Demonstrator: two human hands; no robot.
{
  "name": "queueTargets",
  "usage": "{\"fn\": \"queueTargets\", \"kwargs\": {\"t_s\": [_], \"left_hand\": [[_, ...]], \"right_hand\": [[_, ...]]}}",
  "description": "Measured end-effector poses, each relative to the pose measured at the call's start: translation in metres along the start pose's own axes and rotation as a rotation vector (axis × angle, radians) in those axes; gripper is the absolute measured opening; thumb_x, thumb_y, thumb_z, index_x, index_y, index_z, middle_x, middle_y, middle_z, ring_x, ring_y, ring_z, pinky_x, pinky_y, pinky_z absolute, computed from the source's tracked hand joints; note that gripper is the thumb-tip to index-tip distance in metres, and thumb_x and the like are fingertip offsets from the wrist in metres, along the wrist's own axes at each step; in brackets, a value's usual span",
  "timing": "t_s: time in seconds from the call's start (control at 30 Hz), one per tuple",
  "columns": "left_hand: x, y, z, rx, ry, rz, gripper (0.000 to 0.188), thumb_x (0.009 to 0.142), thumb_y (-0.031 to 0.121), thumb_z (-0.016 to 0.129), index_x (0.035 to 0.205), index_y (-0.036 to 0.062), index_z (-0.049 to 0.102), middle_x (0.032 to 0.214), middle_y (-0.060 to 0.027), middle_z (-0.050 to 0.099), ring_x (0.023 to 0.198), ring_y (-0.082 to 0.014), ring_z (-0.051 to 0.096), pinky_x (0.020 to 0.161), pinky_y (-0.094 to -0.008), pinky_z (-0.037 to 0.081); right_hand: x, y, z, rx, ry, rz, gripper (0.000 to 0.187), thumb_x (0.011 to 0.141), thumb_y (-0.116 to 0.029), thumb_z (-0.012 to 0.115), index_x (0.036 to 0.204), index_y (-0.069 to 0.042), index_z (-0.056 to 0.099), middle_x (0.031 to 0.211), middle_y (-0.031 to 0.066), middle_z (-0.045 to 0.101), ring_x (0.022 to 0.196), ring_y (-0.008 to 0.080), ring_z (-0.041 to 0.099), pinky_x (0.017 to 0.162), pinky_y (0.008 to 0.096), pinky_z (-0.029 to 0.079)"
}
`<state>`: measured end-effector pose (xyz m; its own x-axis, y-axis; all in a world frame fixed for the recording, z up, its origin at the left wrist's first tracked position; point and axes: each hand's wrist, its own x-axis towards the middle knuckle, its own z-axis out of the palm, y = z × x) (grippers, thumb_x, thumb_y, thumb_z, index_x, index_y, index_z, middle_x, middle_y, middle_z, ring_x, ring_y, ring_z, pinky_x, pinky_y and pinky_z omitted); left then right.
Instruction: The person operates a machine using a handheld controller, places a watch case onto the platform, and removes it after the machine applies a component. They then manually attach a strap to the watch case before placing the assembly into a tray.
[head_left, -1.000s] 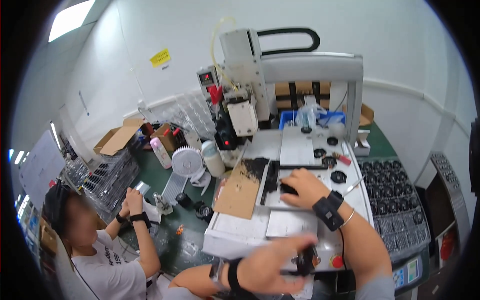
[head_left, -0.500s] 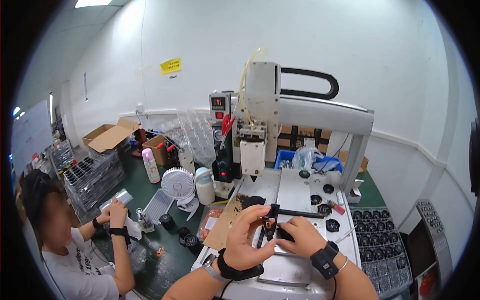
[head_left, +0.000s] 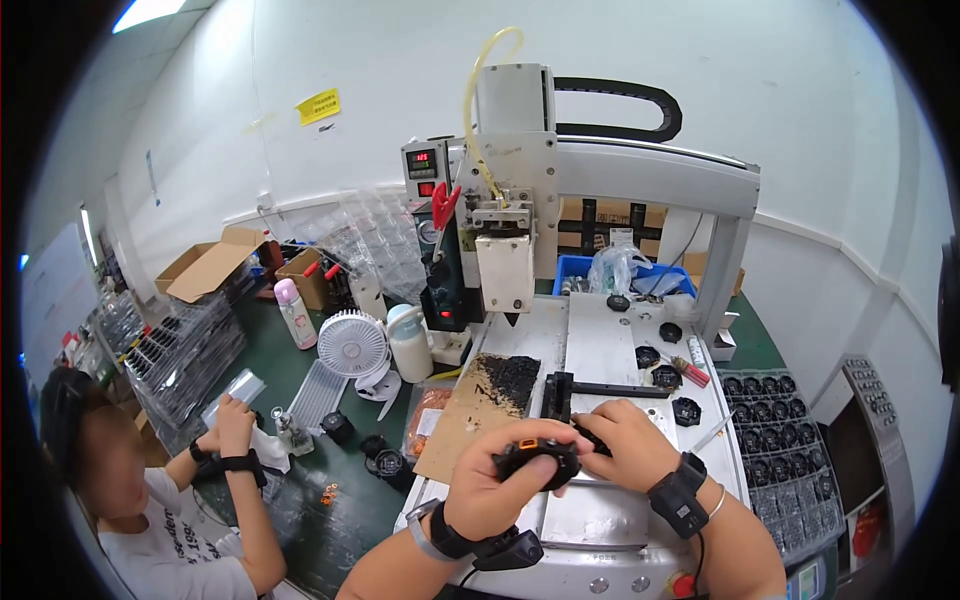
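My left hand [head_left: 485, 490] pinches a round black watch case [head_left: 535, 462] between thumb and fingers, with a small orange patch on its upper edge. Close beside it, my right hand [head_left: 632, 452] is closed, its fingertips on a small dark piece that they mostly hide. Just beyond my hands stands a black bracket [head_left: 557, 395], joined to a long black bar [head_left: 620, 390] on the machine's white bed [head_left: 600, 340]. Several black round cases [head_left: 687, 411] lie on the bed to the right, near a red-handled tool [head_left: 690, 372].
A dispensing machine's head [head_left: 505, 270] hangs over the bed. Black residue [head_left: 508, 380] covers part of a cardboard sheet [head_left: 465, 430]. Trays of black cases [head_left: 770, 430] stand at right. On the left are a white fan [head_left: 353, 345], a bottle [head_left: 408, 345] and a co-worker [head_left: 170, 530] handling a white cloth.
My left hand has lowered and turned the watch case from upright to flatter, away from the bracket. My right hand stays near the bracket. The view has tilted down.
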<state>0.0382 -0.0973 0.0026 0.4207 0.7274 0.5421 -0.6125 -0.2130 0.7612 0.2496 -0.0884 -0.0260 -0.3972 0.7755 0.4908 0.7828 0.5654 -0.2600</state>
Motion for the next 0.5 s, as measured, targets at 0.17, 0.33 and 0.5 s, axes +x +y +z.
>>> {"fn": "queueTargets", "kwargs": {"t_s": [0.17,0.33,0.5], "left_hand": [[0.009,0.002,-0.005,-0.118,-0.284,-0.038,0.023,0.083,-0.01,0.049,0.102,-0.0046,0.06,0.105,-0.0281,0.057,0.075,-0.027,0.061,0.064,-0.0335,0.051],[0.01,0.002,-0.01,-0.05,-0.421,-0.133,0.018,0.078,-0.012,0.051,0.09,-0.005,0.063,0.098,-0.0205,0.059,0.08,-0.0243,0.061,0.066,-0.0313,0.05],[0.011,-0.004,-0.013,-0.09,-0.476,-0.102,0.008,0.074,-0.008,0.052,0.076,-0.0021,0.057,0.083,-0.0142,0.061,0.079,-0.025,0.059,0.068,-0.0344,0.048]], "right_hand": [[-0.001,0.001,-0.001,-0.011,-0.004,0.005,0.04,0.072,-0.024,0.07,0.105,-0.004,0.061,0.09,0.0119,0.057,0.089,0.0295,0.053,0.079,0.0368,0.044],[0.0,0.002,-0.001,0.003,-0.009,0.019,0.041,0.071,-0.023,0.071,0.106,-0.004,0.061,0.089,0.0111,0.056,0.088,0.0292,0.052,0.079,0.0363,0.044],[0.002,-0.001,-0.002,-0.006,-0.02,0.021,0.041,0.072,-0.022,0.072,0.107,-0.003,0.06,0.091,0.0117,0.055,0.088,0.0291,0.051,0.08,0.036,0.043]]}}
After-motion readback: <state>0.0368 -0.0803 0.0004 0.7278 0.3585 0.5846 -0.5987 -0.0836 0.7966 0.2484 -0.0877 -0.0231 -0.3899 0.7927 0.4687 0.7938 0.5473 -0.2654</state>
